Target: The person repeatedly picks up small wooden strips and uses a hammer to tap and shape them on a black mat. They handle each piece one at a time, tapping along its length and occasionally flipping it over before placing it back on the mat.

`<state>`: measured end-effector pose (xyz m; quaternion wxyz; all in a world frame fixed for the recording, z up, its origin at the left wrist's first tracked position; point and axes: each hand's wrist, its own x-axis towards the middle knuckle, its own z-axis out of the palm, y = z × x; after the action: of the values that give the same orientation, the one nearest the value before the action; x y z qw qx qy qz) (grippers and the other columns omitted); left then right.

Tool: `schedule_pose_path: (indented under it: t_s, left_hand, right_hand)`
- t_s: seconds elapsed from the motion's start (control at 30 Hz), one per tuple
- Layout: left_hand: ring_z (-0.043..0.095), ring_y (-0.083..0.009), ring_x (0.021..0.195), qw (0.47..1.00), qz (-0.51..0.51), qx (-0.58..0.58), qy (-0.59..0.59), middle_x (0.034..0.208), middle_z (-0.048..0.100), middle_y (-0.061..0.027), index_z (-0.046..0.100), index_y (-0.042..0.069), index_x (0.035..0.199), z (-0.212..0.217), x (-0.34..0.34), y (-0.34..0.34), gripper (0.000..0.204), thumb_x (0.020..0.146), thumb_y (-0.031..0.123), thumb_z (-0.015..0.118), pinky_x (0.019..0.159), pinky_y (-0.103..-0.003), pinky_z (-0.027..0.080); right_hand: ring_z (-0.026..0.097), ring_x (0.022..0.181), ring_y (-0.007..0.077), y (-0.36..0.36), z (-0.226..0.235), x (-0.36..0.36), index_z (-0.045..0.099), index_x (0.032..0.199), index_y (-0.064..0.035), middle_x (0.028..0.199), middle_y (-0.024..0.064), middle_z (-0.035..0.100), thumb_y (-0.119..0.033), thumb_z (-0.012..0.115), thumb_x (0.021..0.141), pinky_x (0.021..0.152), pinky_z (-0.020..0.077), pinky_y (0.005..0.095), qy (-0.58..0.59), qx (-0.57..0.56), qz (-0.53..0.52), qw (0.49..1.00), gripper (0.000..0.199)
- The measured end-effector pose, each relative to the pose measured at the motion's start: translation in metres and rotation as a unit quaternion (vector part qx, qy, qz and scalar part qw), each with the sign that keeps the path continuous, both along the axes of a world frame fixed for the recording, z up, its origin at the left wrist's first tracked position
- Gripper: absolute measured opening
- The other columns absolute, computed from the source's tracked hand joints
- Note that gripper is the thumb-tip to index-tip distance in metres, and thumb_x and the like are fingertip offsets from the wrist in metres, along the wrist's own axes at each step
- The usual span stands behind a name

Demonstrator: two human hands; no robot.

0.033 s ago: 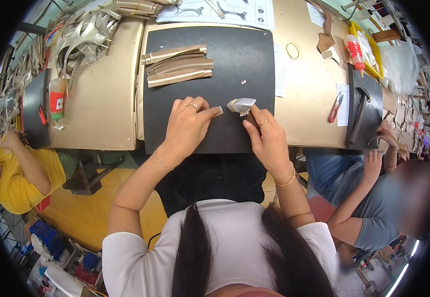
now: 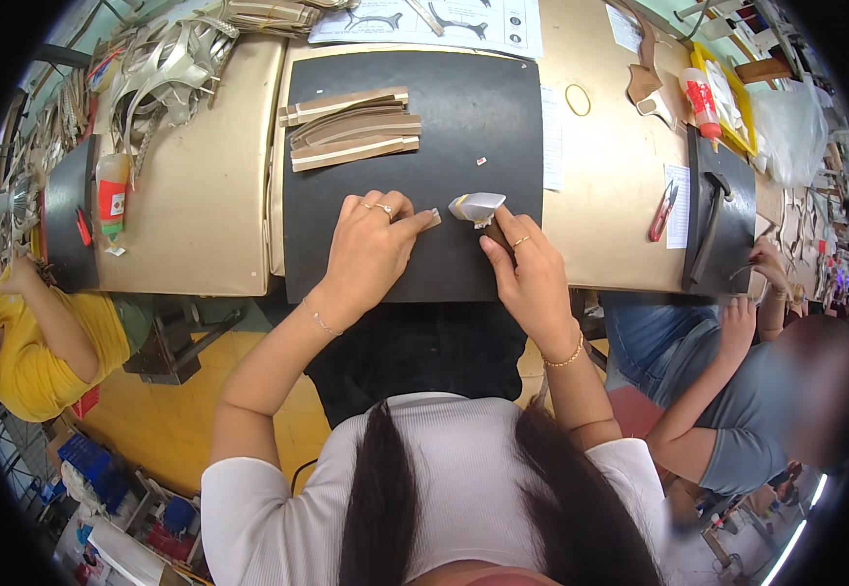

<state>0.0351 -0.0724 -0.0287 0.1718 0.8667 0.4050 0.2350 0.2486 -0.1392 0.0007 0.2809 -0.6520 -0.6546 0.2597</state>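
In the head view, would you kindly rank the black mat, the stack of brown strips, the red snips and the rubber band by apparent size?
1. Black mat
2. Stack of brown strips
3. Red snips
4. Rubber band
The snips and band look close in size, and fisheye bending near the rim leaves that order unsure.

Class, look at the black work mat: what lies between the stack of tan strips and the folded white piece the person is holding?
In the head view, only bare black mat lies between the stack of tan strips and the folded white piece, apart from one tiny pale scrap.
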Motion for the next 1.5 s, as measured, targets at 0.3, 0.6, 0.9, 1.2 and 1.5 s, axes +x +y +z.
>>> schedule_pose_path:
  t_s: [0.3, 0.6, 0.9, 1.2, 1.5]
  left_hand:
    - [0.059, -0.0184, 0.082, 0.994, -0.042, 0.086, 0.047, 0.087, 0.062, 0.0002, 0.078, 0.013, 0.099, -0.003, 0.000, 0.007, 0.016, 0.084, 0.009, 0.075, 0.077, -0.035, 0.043]
    - [0.058, -0.0185, 0.085, 0.988, -0.062, 0.118, 0.079, 0.090, 0.062, -0.0004, 0.077, 0.011, 0.101, -0.002, -0.001, 0.008, 0.019, 0.083, 0.009, 0.072, 0.079, -0.035, 0.043]
    - [0.061, -0.0219, 0.080, 0.985, 0.036, -0.153, -0.072, 0.089, 0.060, -0.0067, 0.074, 0.003, 0.110, 0.006, -0.004, 0.013, 0.021, 0.090, 0.007, 0.069, 0.074, -0.034, 0.049]
    - [0.065, -0.0123, 0.074, 0.750, 0.146, -0.495, -0.414, 0.093, 0.067, -0.0067, 0.062, -0.005, 0.114, 0.026, -0.031, 0.020, 0.022, 0.102, 0.014, 0.065, 0.066, -0.024, 0.053]
    - [0.075, -0.0230, 0.089, 0.705, 0.148, -0.459, -0.520, 0.100, 0.069, -0.0177, 0.049, 0.003, 0.101, 0.024, -0.038, -0.010, 0.016, 0.098, -0.001, 0.064, 0.074, -0.028, 0.060]
  right_hand:
    - [0.067, 0.078, 0.0327, 0.007, -0.004, -0.007, 0.059, 0.139, -0.0029, 0.099, 0.0116, 0.065, -0.008, 0.068, 0.095, 0.068, 0.0547, 0.0415, 0.001, 0.032, 0.005, 0.999, 0.045]
    - [0.068, 0.077, 0.0292, 0.011, 0.000, -0.015, 0.055, 0.147, -0.0100, 0.098, 0.0091, 0.064, -0.011, 0.067, 0.096, 0.066, 0.0553, 0.0388, -0.058, 0.036, 0.034, 0.997, 0.052]
    - [0.067, 0.080, 0.0292, 0.023, -0.009, -0.006, 0.063, 0.139, -0.0140, 0.098, 0.0084, 0.065, -0.007, 0.071, 0.092, 0.069, 0.0542, 0.0396, -0.071, 0.089, -0.025, 0.993, 0.049]
    - [0.061, 0.096, 0.0267, 0.063, -0.027, -0.003, 0.066, 0.136, -0.0149, 0.108, 0.0084, 0.065, -0.006, 0.075, 0.086, 0.079, 0.0510, 0.0381, -0.192, 0.186, -0.015, 0.963, 0.051]
    - [0.063, 0.077, 0.0145, 0.061, 0.006, -0.007, 0.064, 0.133, -0.0029, 0.107, 0.0095, 0.069, -0.021, 0.074, 0.096, 0.071, 0.0529, 0.0284, 0.255, -0.044, 0.052, 0.965, 0.042]
